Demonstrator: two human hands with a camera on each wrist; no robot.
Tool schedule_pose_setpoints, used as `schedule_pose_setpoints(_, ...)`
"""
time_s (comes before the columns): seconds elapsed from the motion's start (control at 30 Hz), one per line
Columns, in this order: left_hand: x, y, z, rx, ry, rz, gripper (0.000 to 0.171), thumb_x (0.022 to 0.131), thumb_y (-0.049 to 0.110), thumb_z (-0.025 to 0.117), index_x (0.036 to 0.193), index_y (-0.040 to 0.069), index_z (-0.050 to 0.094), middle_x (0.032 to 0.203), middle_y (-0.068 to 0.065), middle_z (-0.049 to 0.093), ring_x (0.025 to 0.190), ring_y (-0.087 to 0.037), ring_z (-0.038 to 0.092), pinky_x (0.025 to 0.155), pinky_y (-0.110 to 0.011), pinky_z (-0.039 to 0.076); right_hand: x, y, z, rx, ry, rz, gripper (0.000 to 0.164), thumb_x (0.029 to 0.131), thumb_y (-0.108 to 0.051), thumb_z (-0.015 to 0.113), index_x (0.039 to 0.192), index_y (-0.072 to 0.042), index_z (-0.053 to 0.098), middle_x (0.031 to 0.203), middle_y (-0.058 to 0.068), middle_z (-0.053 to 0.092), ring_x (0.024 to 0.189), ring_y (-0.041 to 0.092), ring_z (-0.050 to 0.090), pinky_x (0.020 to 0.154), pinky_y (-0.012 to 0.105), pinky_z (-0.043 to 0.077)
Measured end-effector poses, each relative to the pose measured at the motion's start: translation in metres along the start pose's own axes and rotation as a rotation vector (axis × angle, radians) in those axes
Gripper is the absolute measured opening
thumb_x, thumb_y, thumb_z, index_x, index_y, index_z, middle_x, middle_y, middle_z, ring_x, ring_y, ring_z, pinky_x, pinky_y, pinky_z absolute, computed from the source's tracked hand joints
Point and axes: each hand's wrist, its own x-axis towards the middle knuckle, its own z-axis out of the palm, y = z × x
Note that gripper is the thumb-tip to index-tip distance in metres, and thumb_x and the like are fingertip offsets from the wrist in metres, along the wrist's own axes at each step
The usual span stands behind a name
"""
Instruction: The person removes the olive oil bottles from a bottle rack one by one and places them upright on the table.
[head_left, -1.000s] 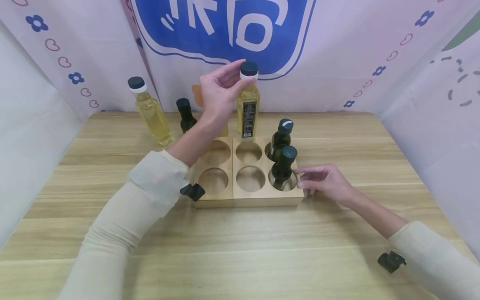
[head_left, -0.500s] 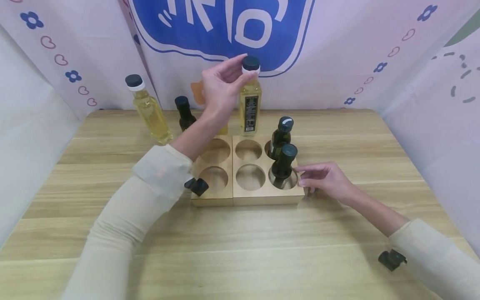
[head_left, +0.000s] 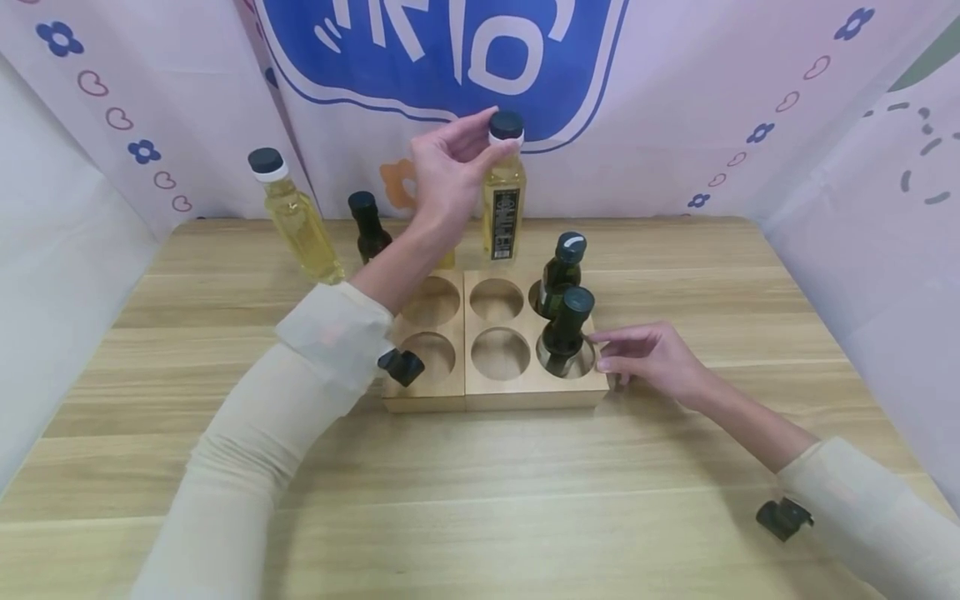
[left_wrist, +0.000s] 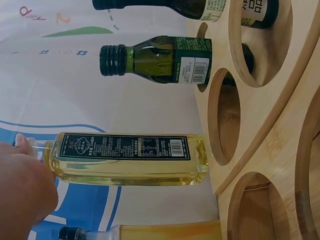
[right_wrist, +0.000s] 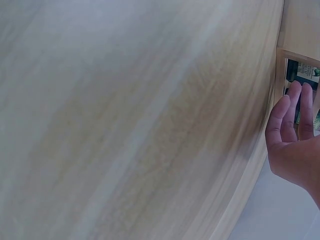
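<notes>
My left hand pinches an oil bottle by its neck, just under the dark cap. Pale yellow oil fills this upright bottle, and a black label runs down one side. In the left wrist view the bottle's base is right by the edge of the wooden rack, near its round holes. Two dark green bottles, a front one and a rear one, stand in the rack's right-hand holes. Relaxed fingers of my right hand touch the rack's right end, beside the front green bottle.
Another yellow oil bottle stands at the back left of the table, with a dark bottle nearer the rack. Part of a further yellow bottle shows behind my left arm. A printed curtain hangs behind the table.
My left hand has raised the oil bottle and shifted it slightly right, away from over the back middle hole. The right hand stays at the rack's end.
</notes>
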Motion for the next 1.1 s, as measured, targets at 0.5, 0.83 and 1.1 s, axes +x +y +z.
schedule_pose_setpoints(0.5, 0.019, -0.031, -0.004, 0.016, 0.058, -0.102, 0.046, 0.070, 0.006, 0.083, 0.114, 0.006, 0.068, 0.108, -0.004, 0.070, 0.096, -0.009, 0.067, 0.084, -0.016, 0.052, -0.001, -0.001, 0.000, -0.008, -0.008, -0.021, 0.039, 0.080, -0.005, 0.075, 0.116, 0.005, 0.063, 0.088, 0.013, 0.071, 0.062, 0.027, 0.064, 0.054, 0.037, 0.057)
schedule_pose_setpoints(0.83, 0.022, -0.038, -0.004, 0.082, 0.088, -0.151, 0.040, 0.068, 0.008, 0.084, 0.106, 0.011, 0.072, 0.102, -0.002, 0.072, 0.091, -0.008, 0.067, 0.080, -0.016, 0.053, 0.000, -0.001, 0.000, -0.007, -0.010, -0.020, 0.040, 0.080, -0.005, 0.075, 0.116, 0.005, 0.063, 0.087, 0.012, 0.072, 0.062, 0.029, 0.064, 0.054, 0.037, 0.057)
schedule_pose_setpoints(1.1, 0.025, -0.046, -0.002, 0.067, 0.100, -0.136, 0.039, 0.067, 0.002, 0.084, 0.104, 0.006, 0.072, 0.100, -0.005, 0.072, 0.090, -0.011, 0.068, 0.079, -0.017, 0.054, -0.001, 0.000, 0.000, -0.009, -0.008, -0.019, 0.040, 0.080, -0.005, 0.075, 0.116, 0.004, 0.063, 0.088, 0.012, 0.071, 0.063, 0.029, 0.064, 0.054, 0.037, 0.057)
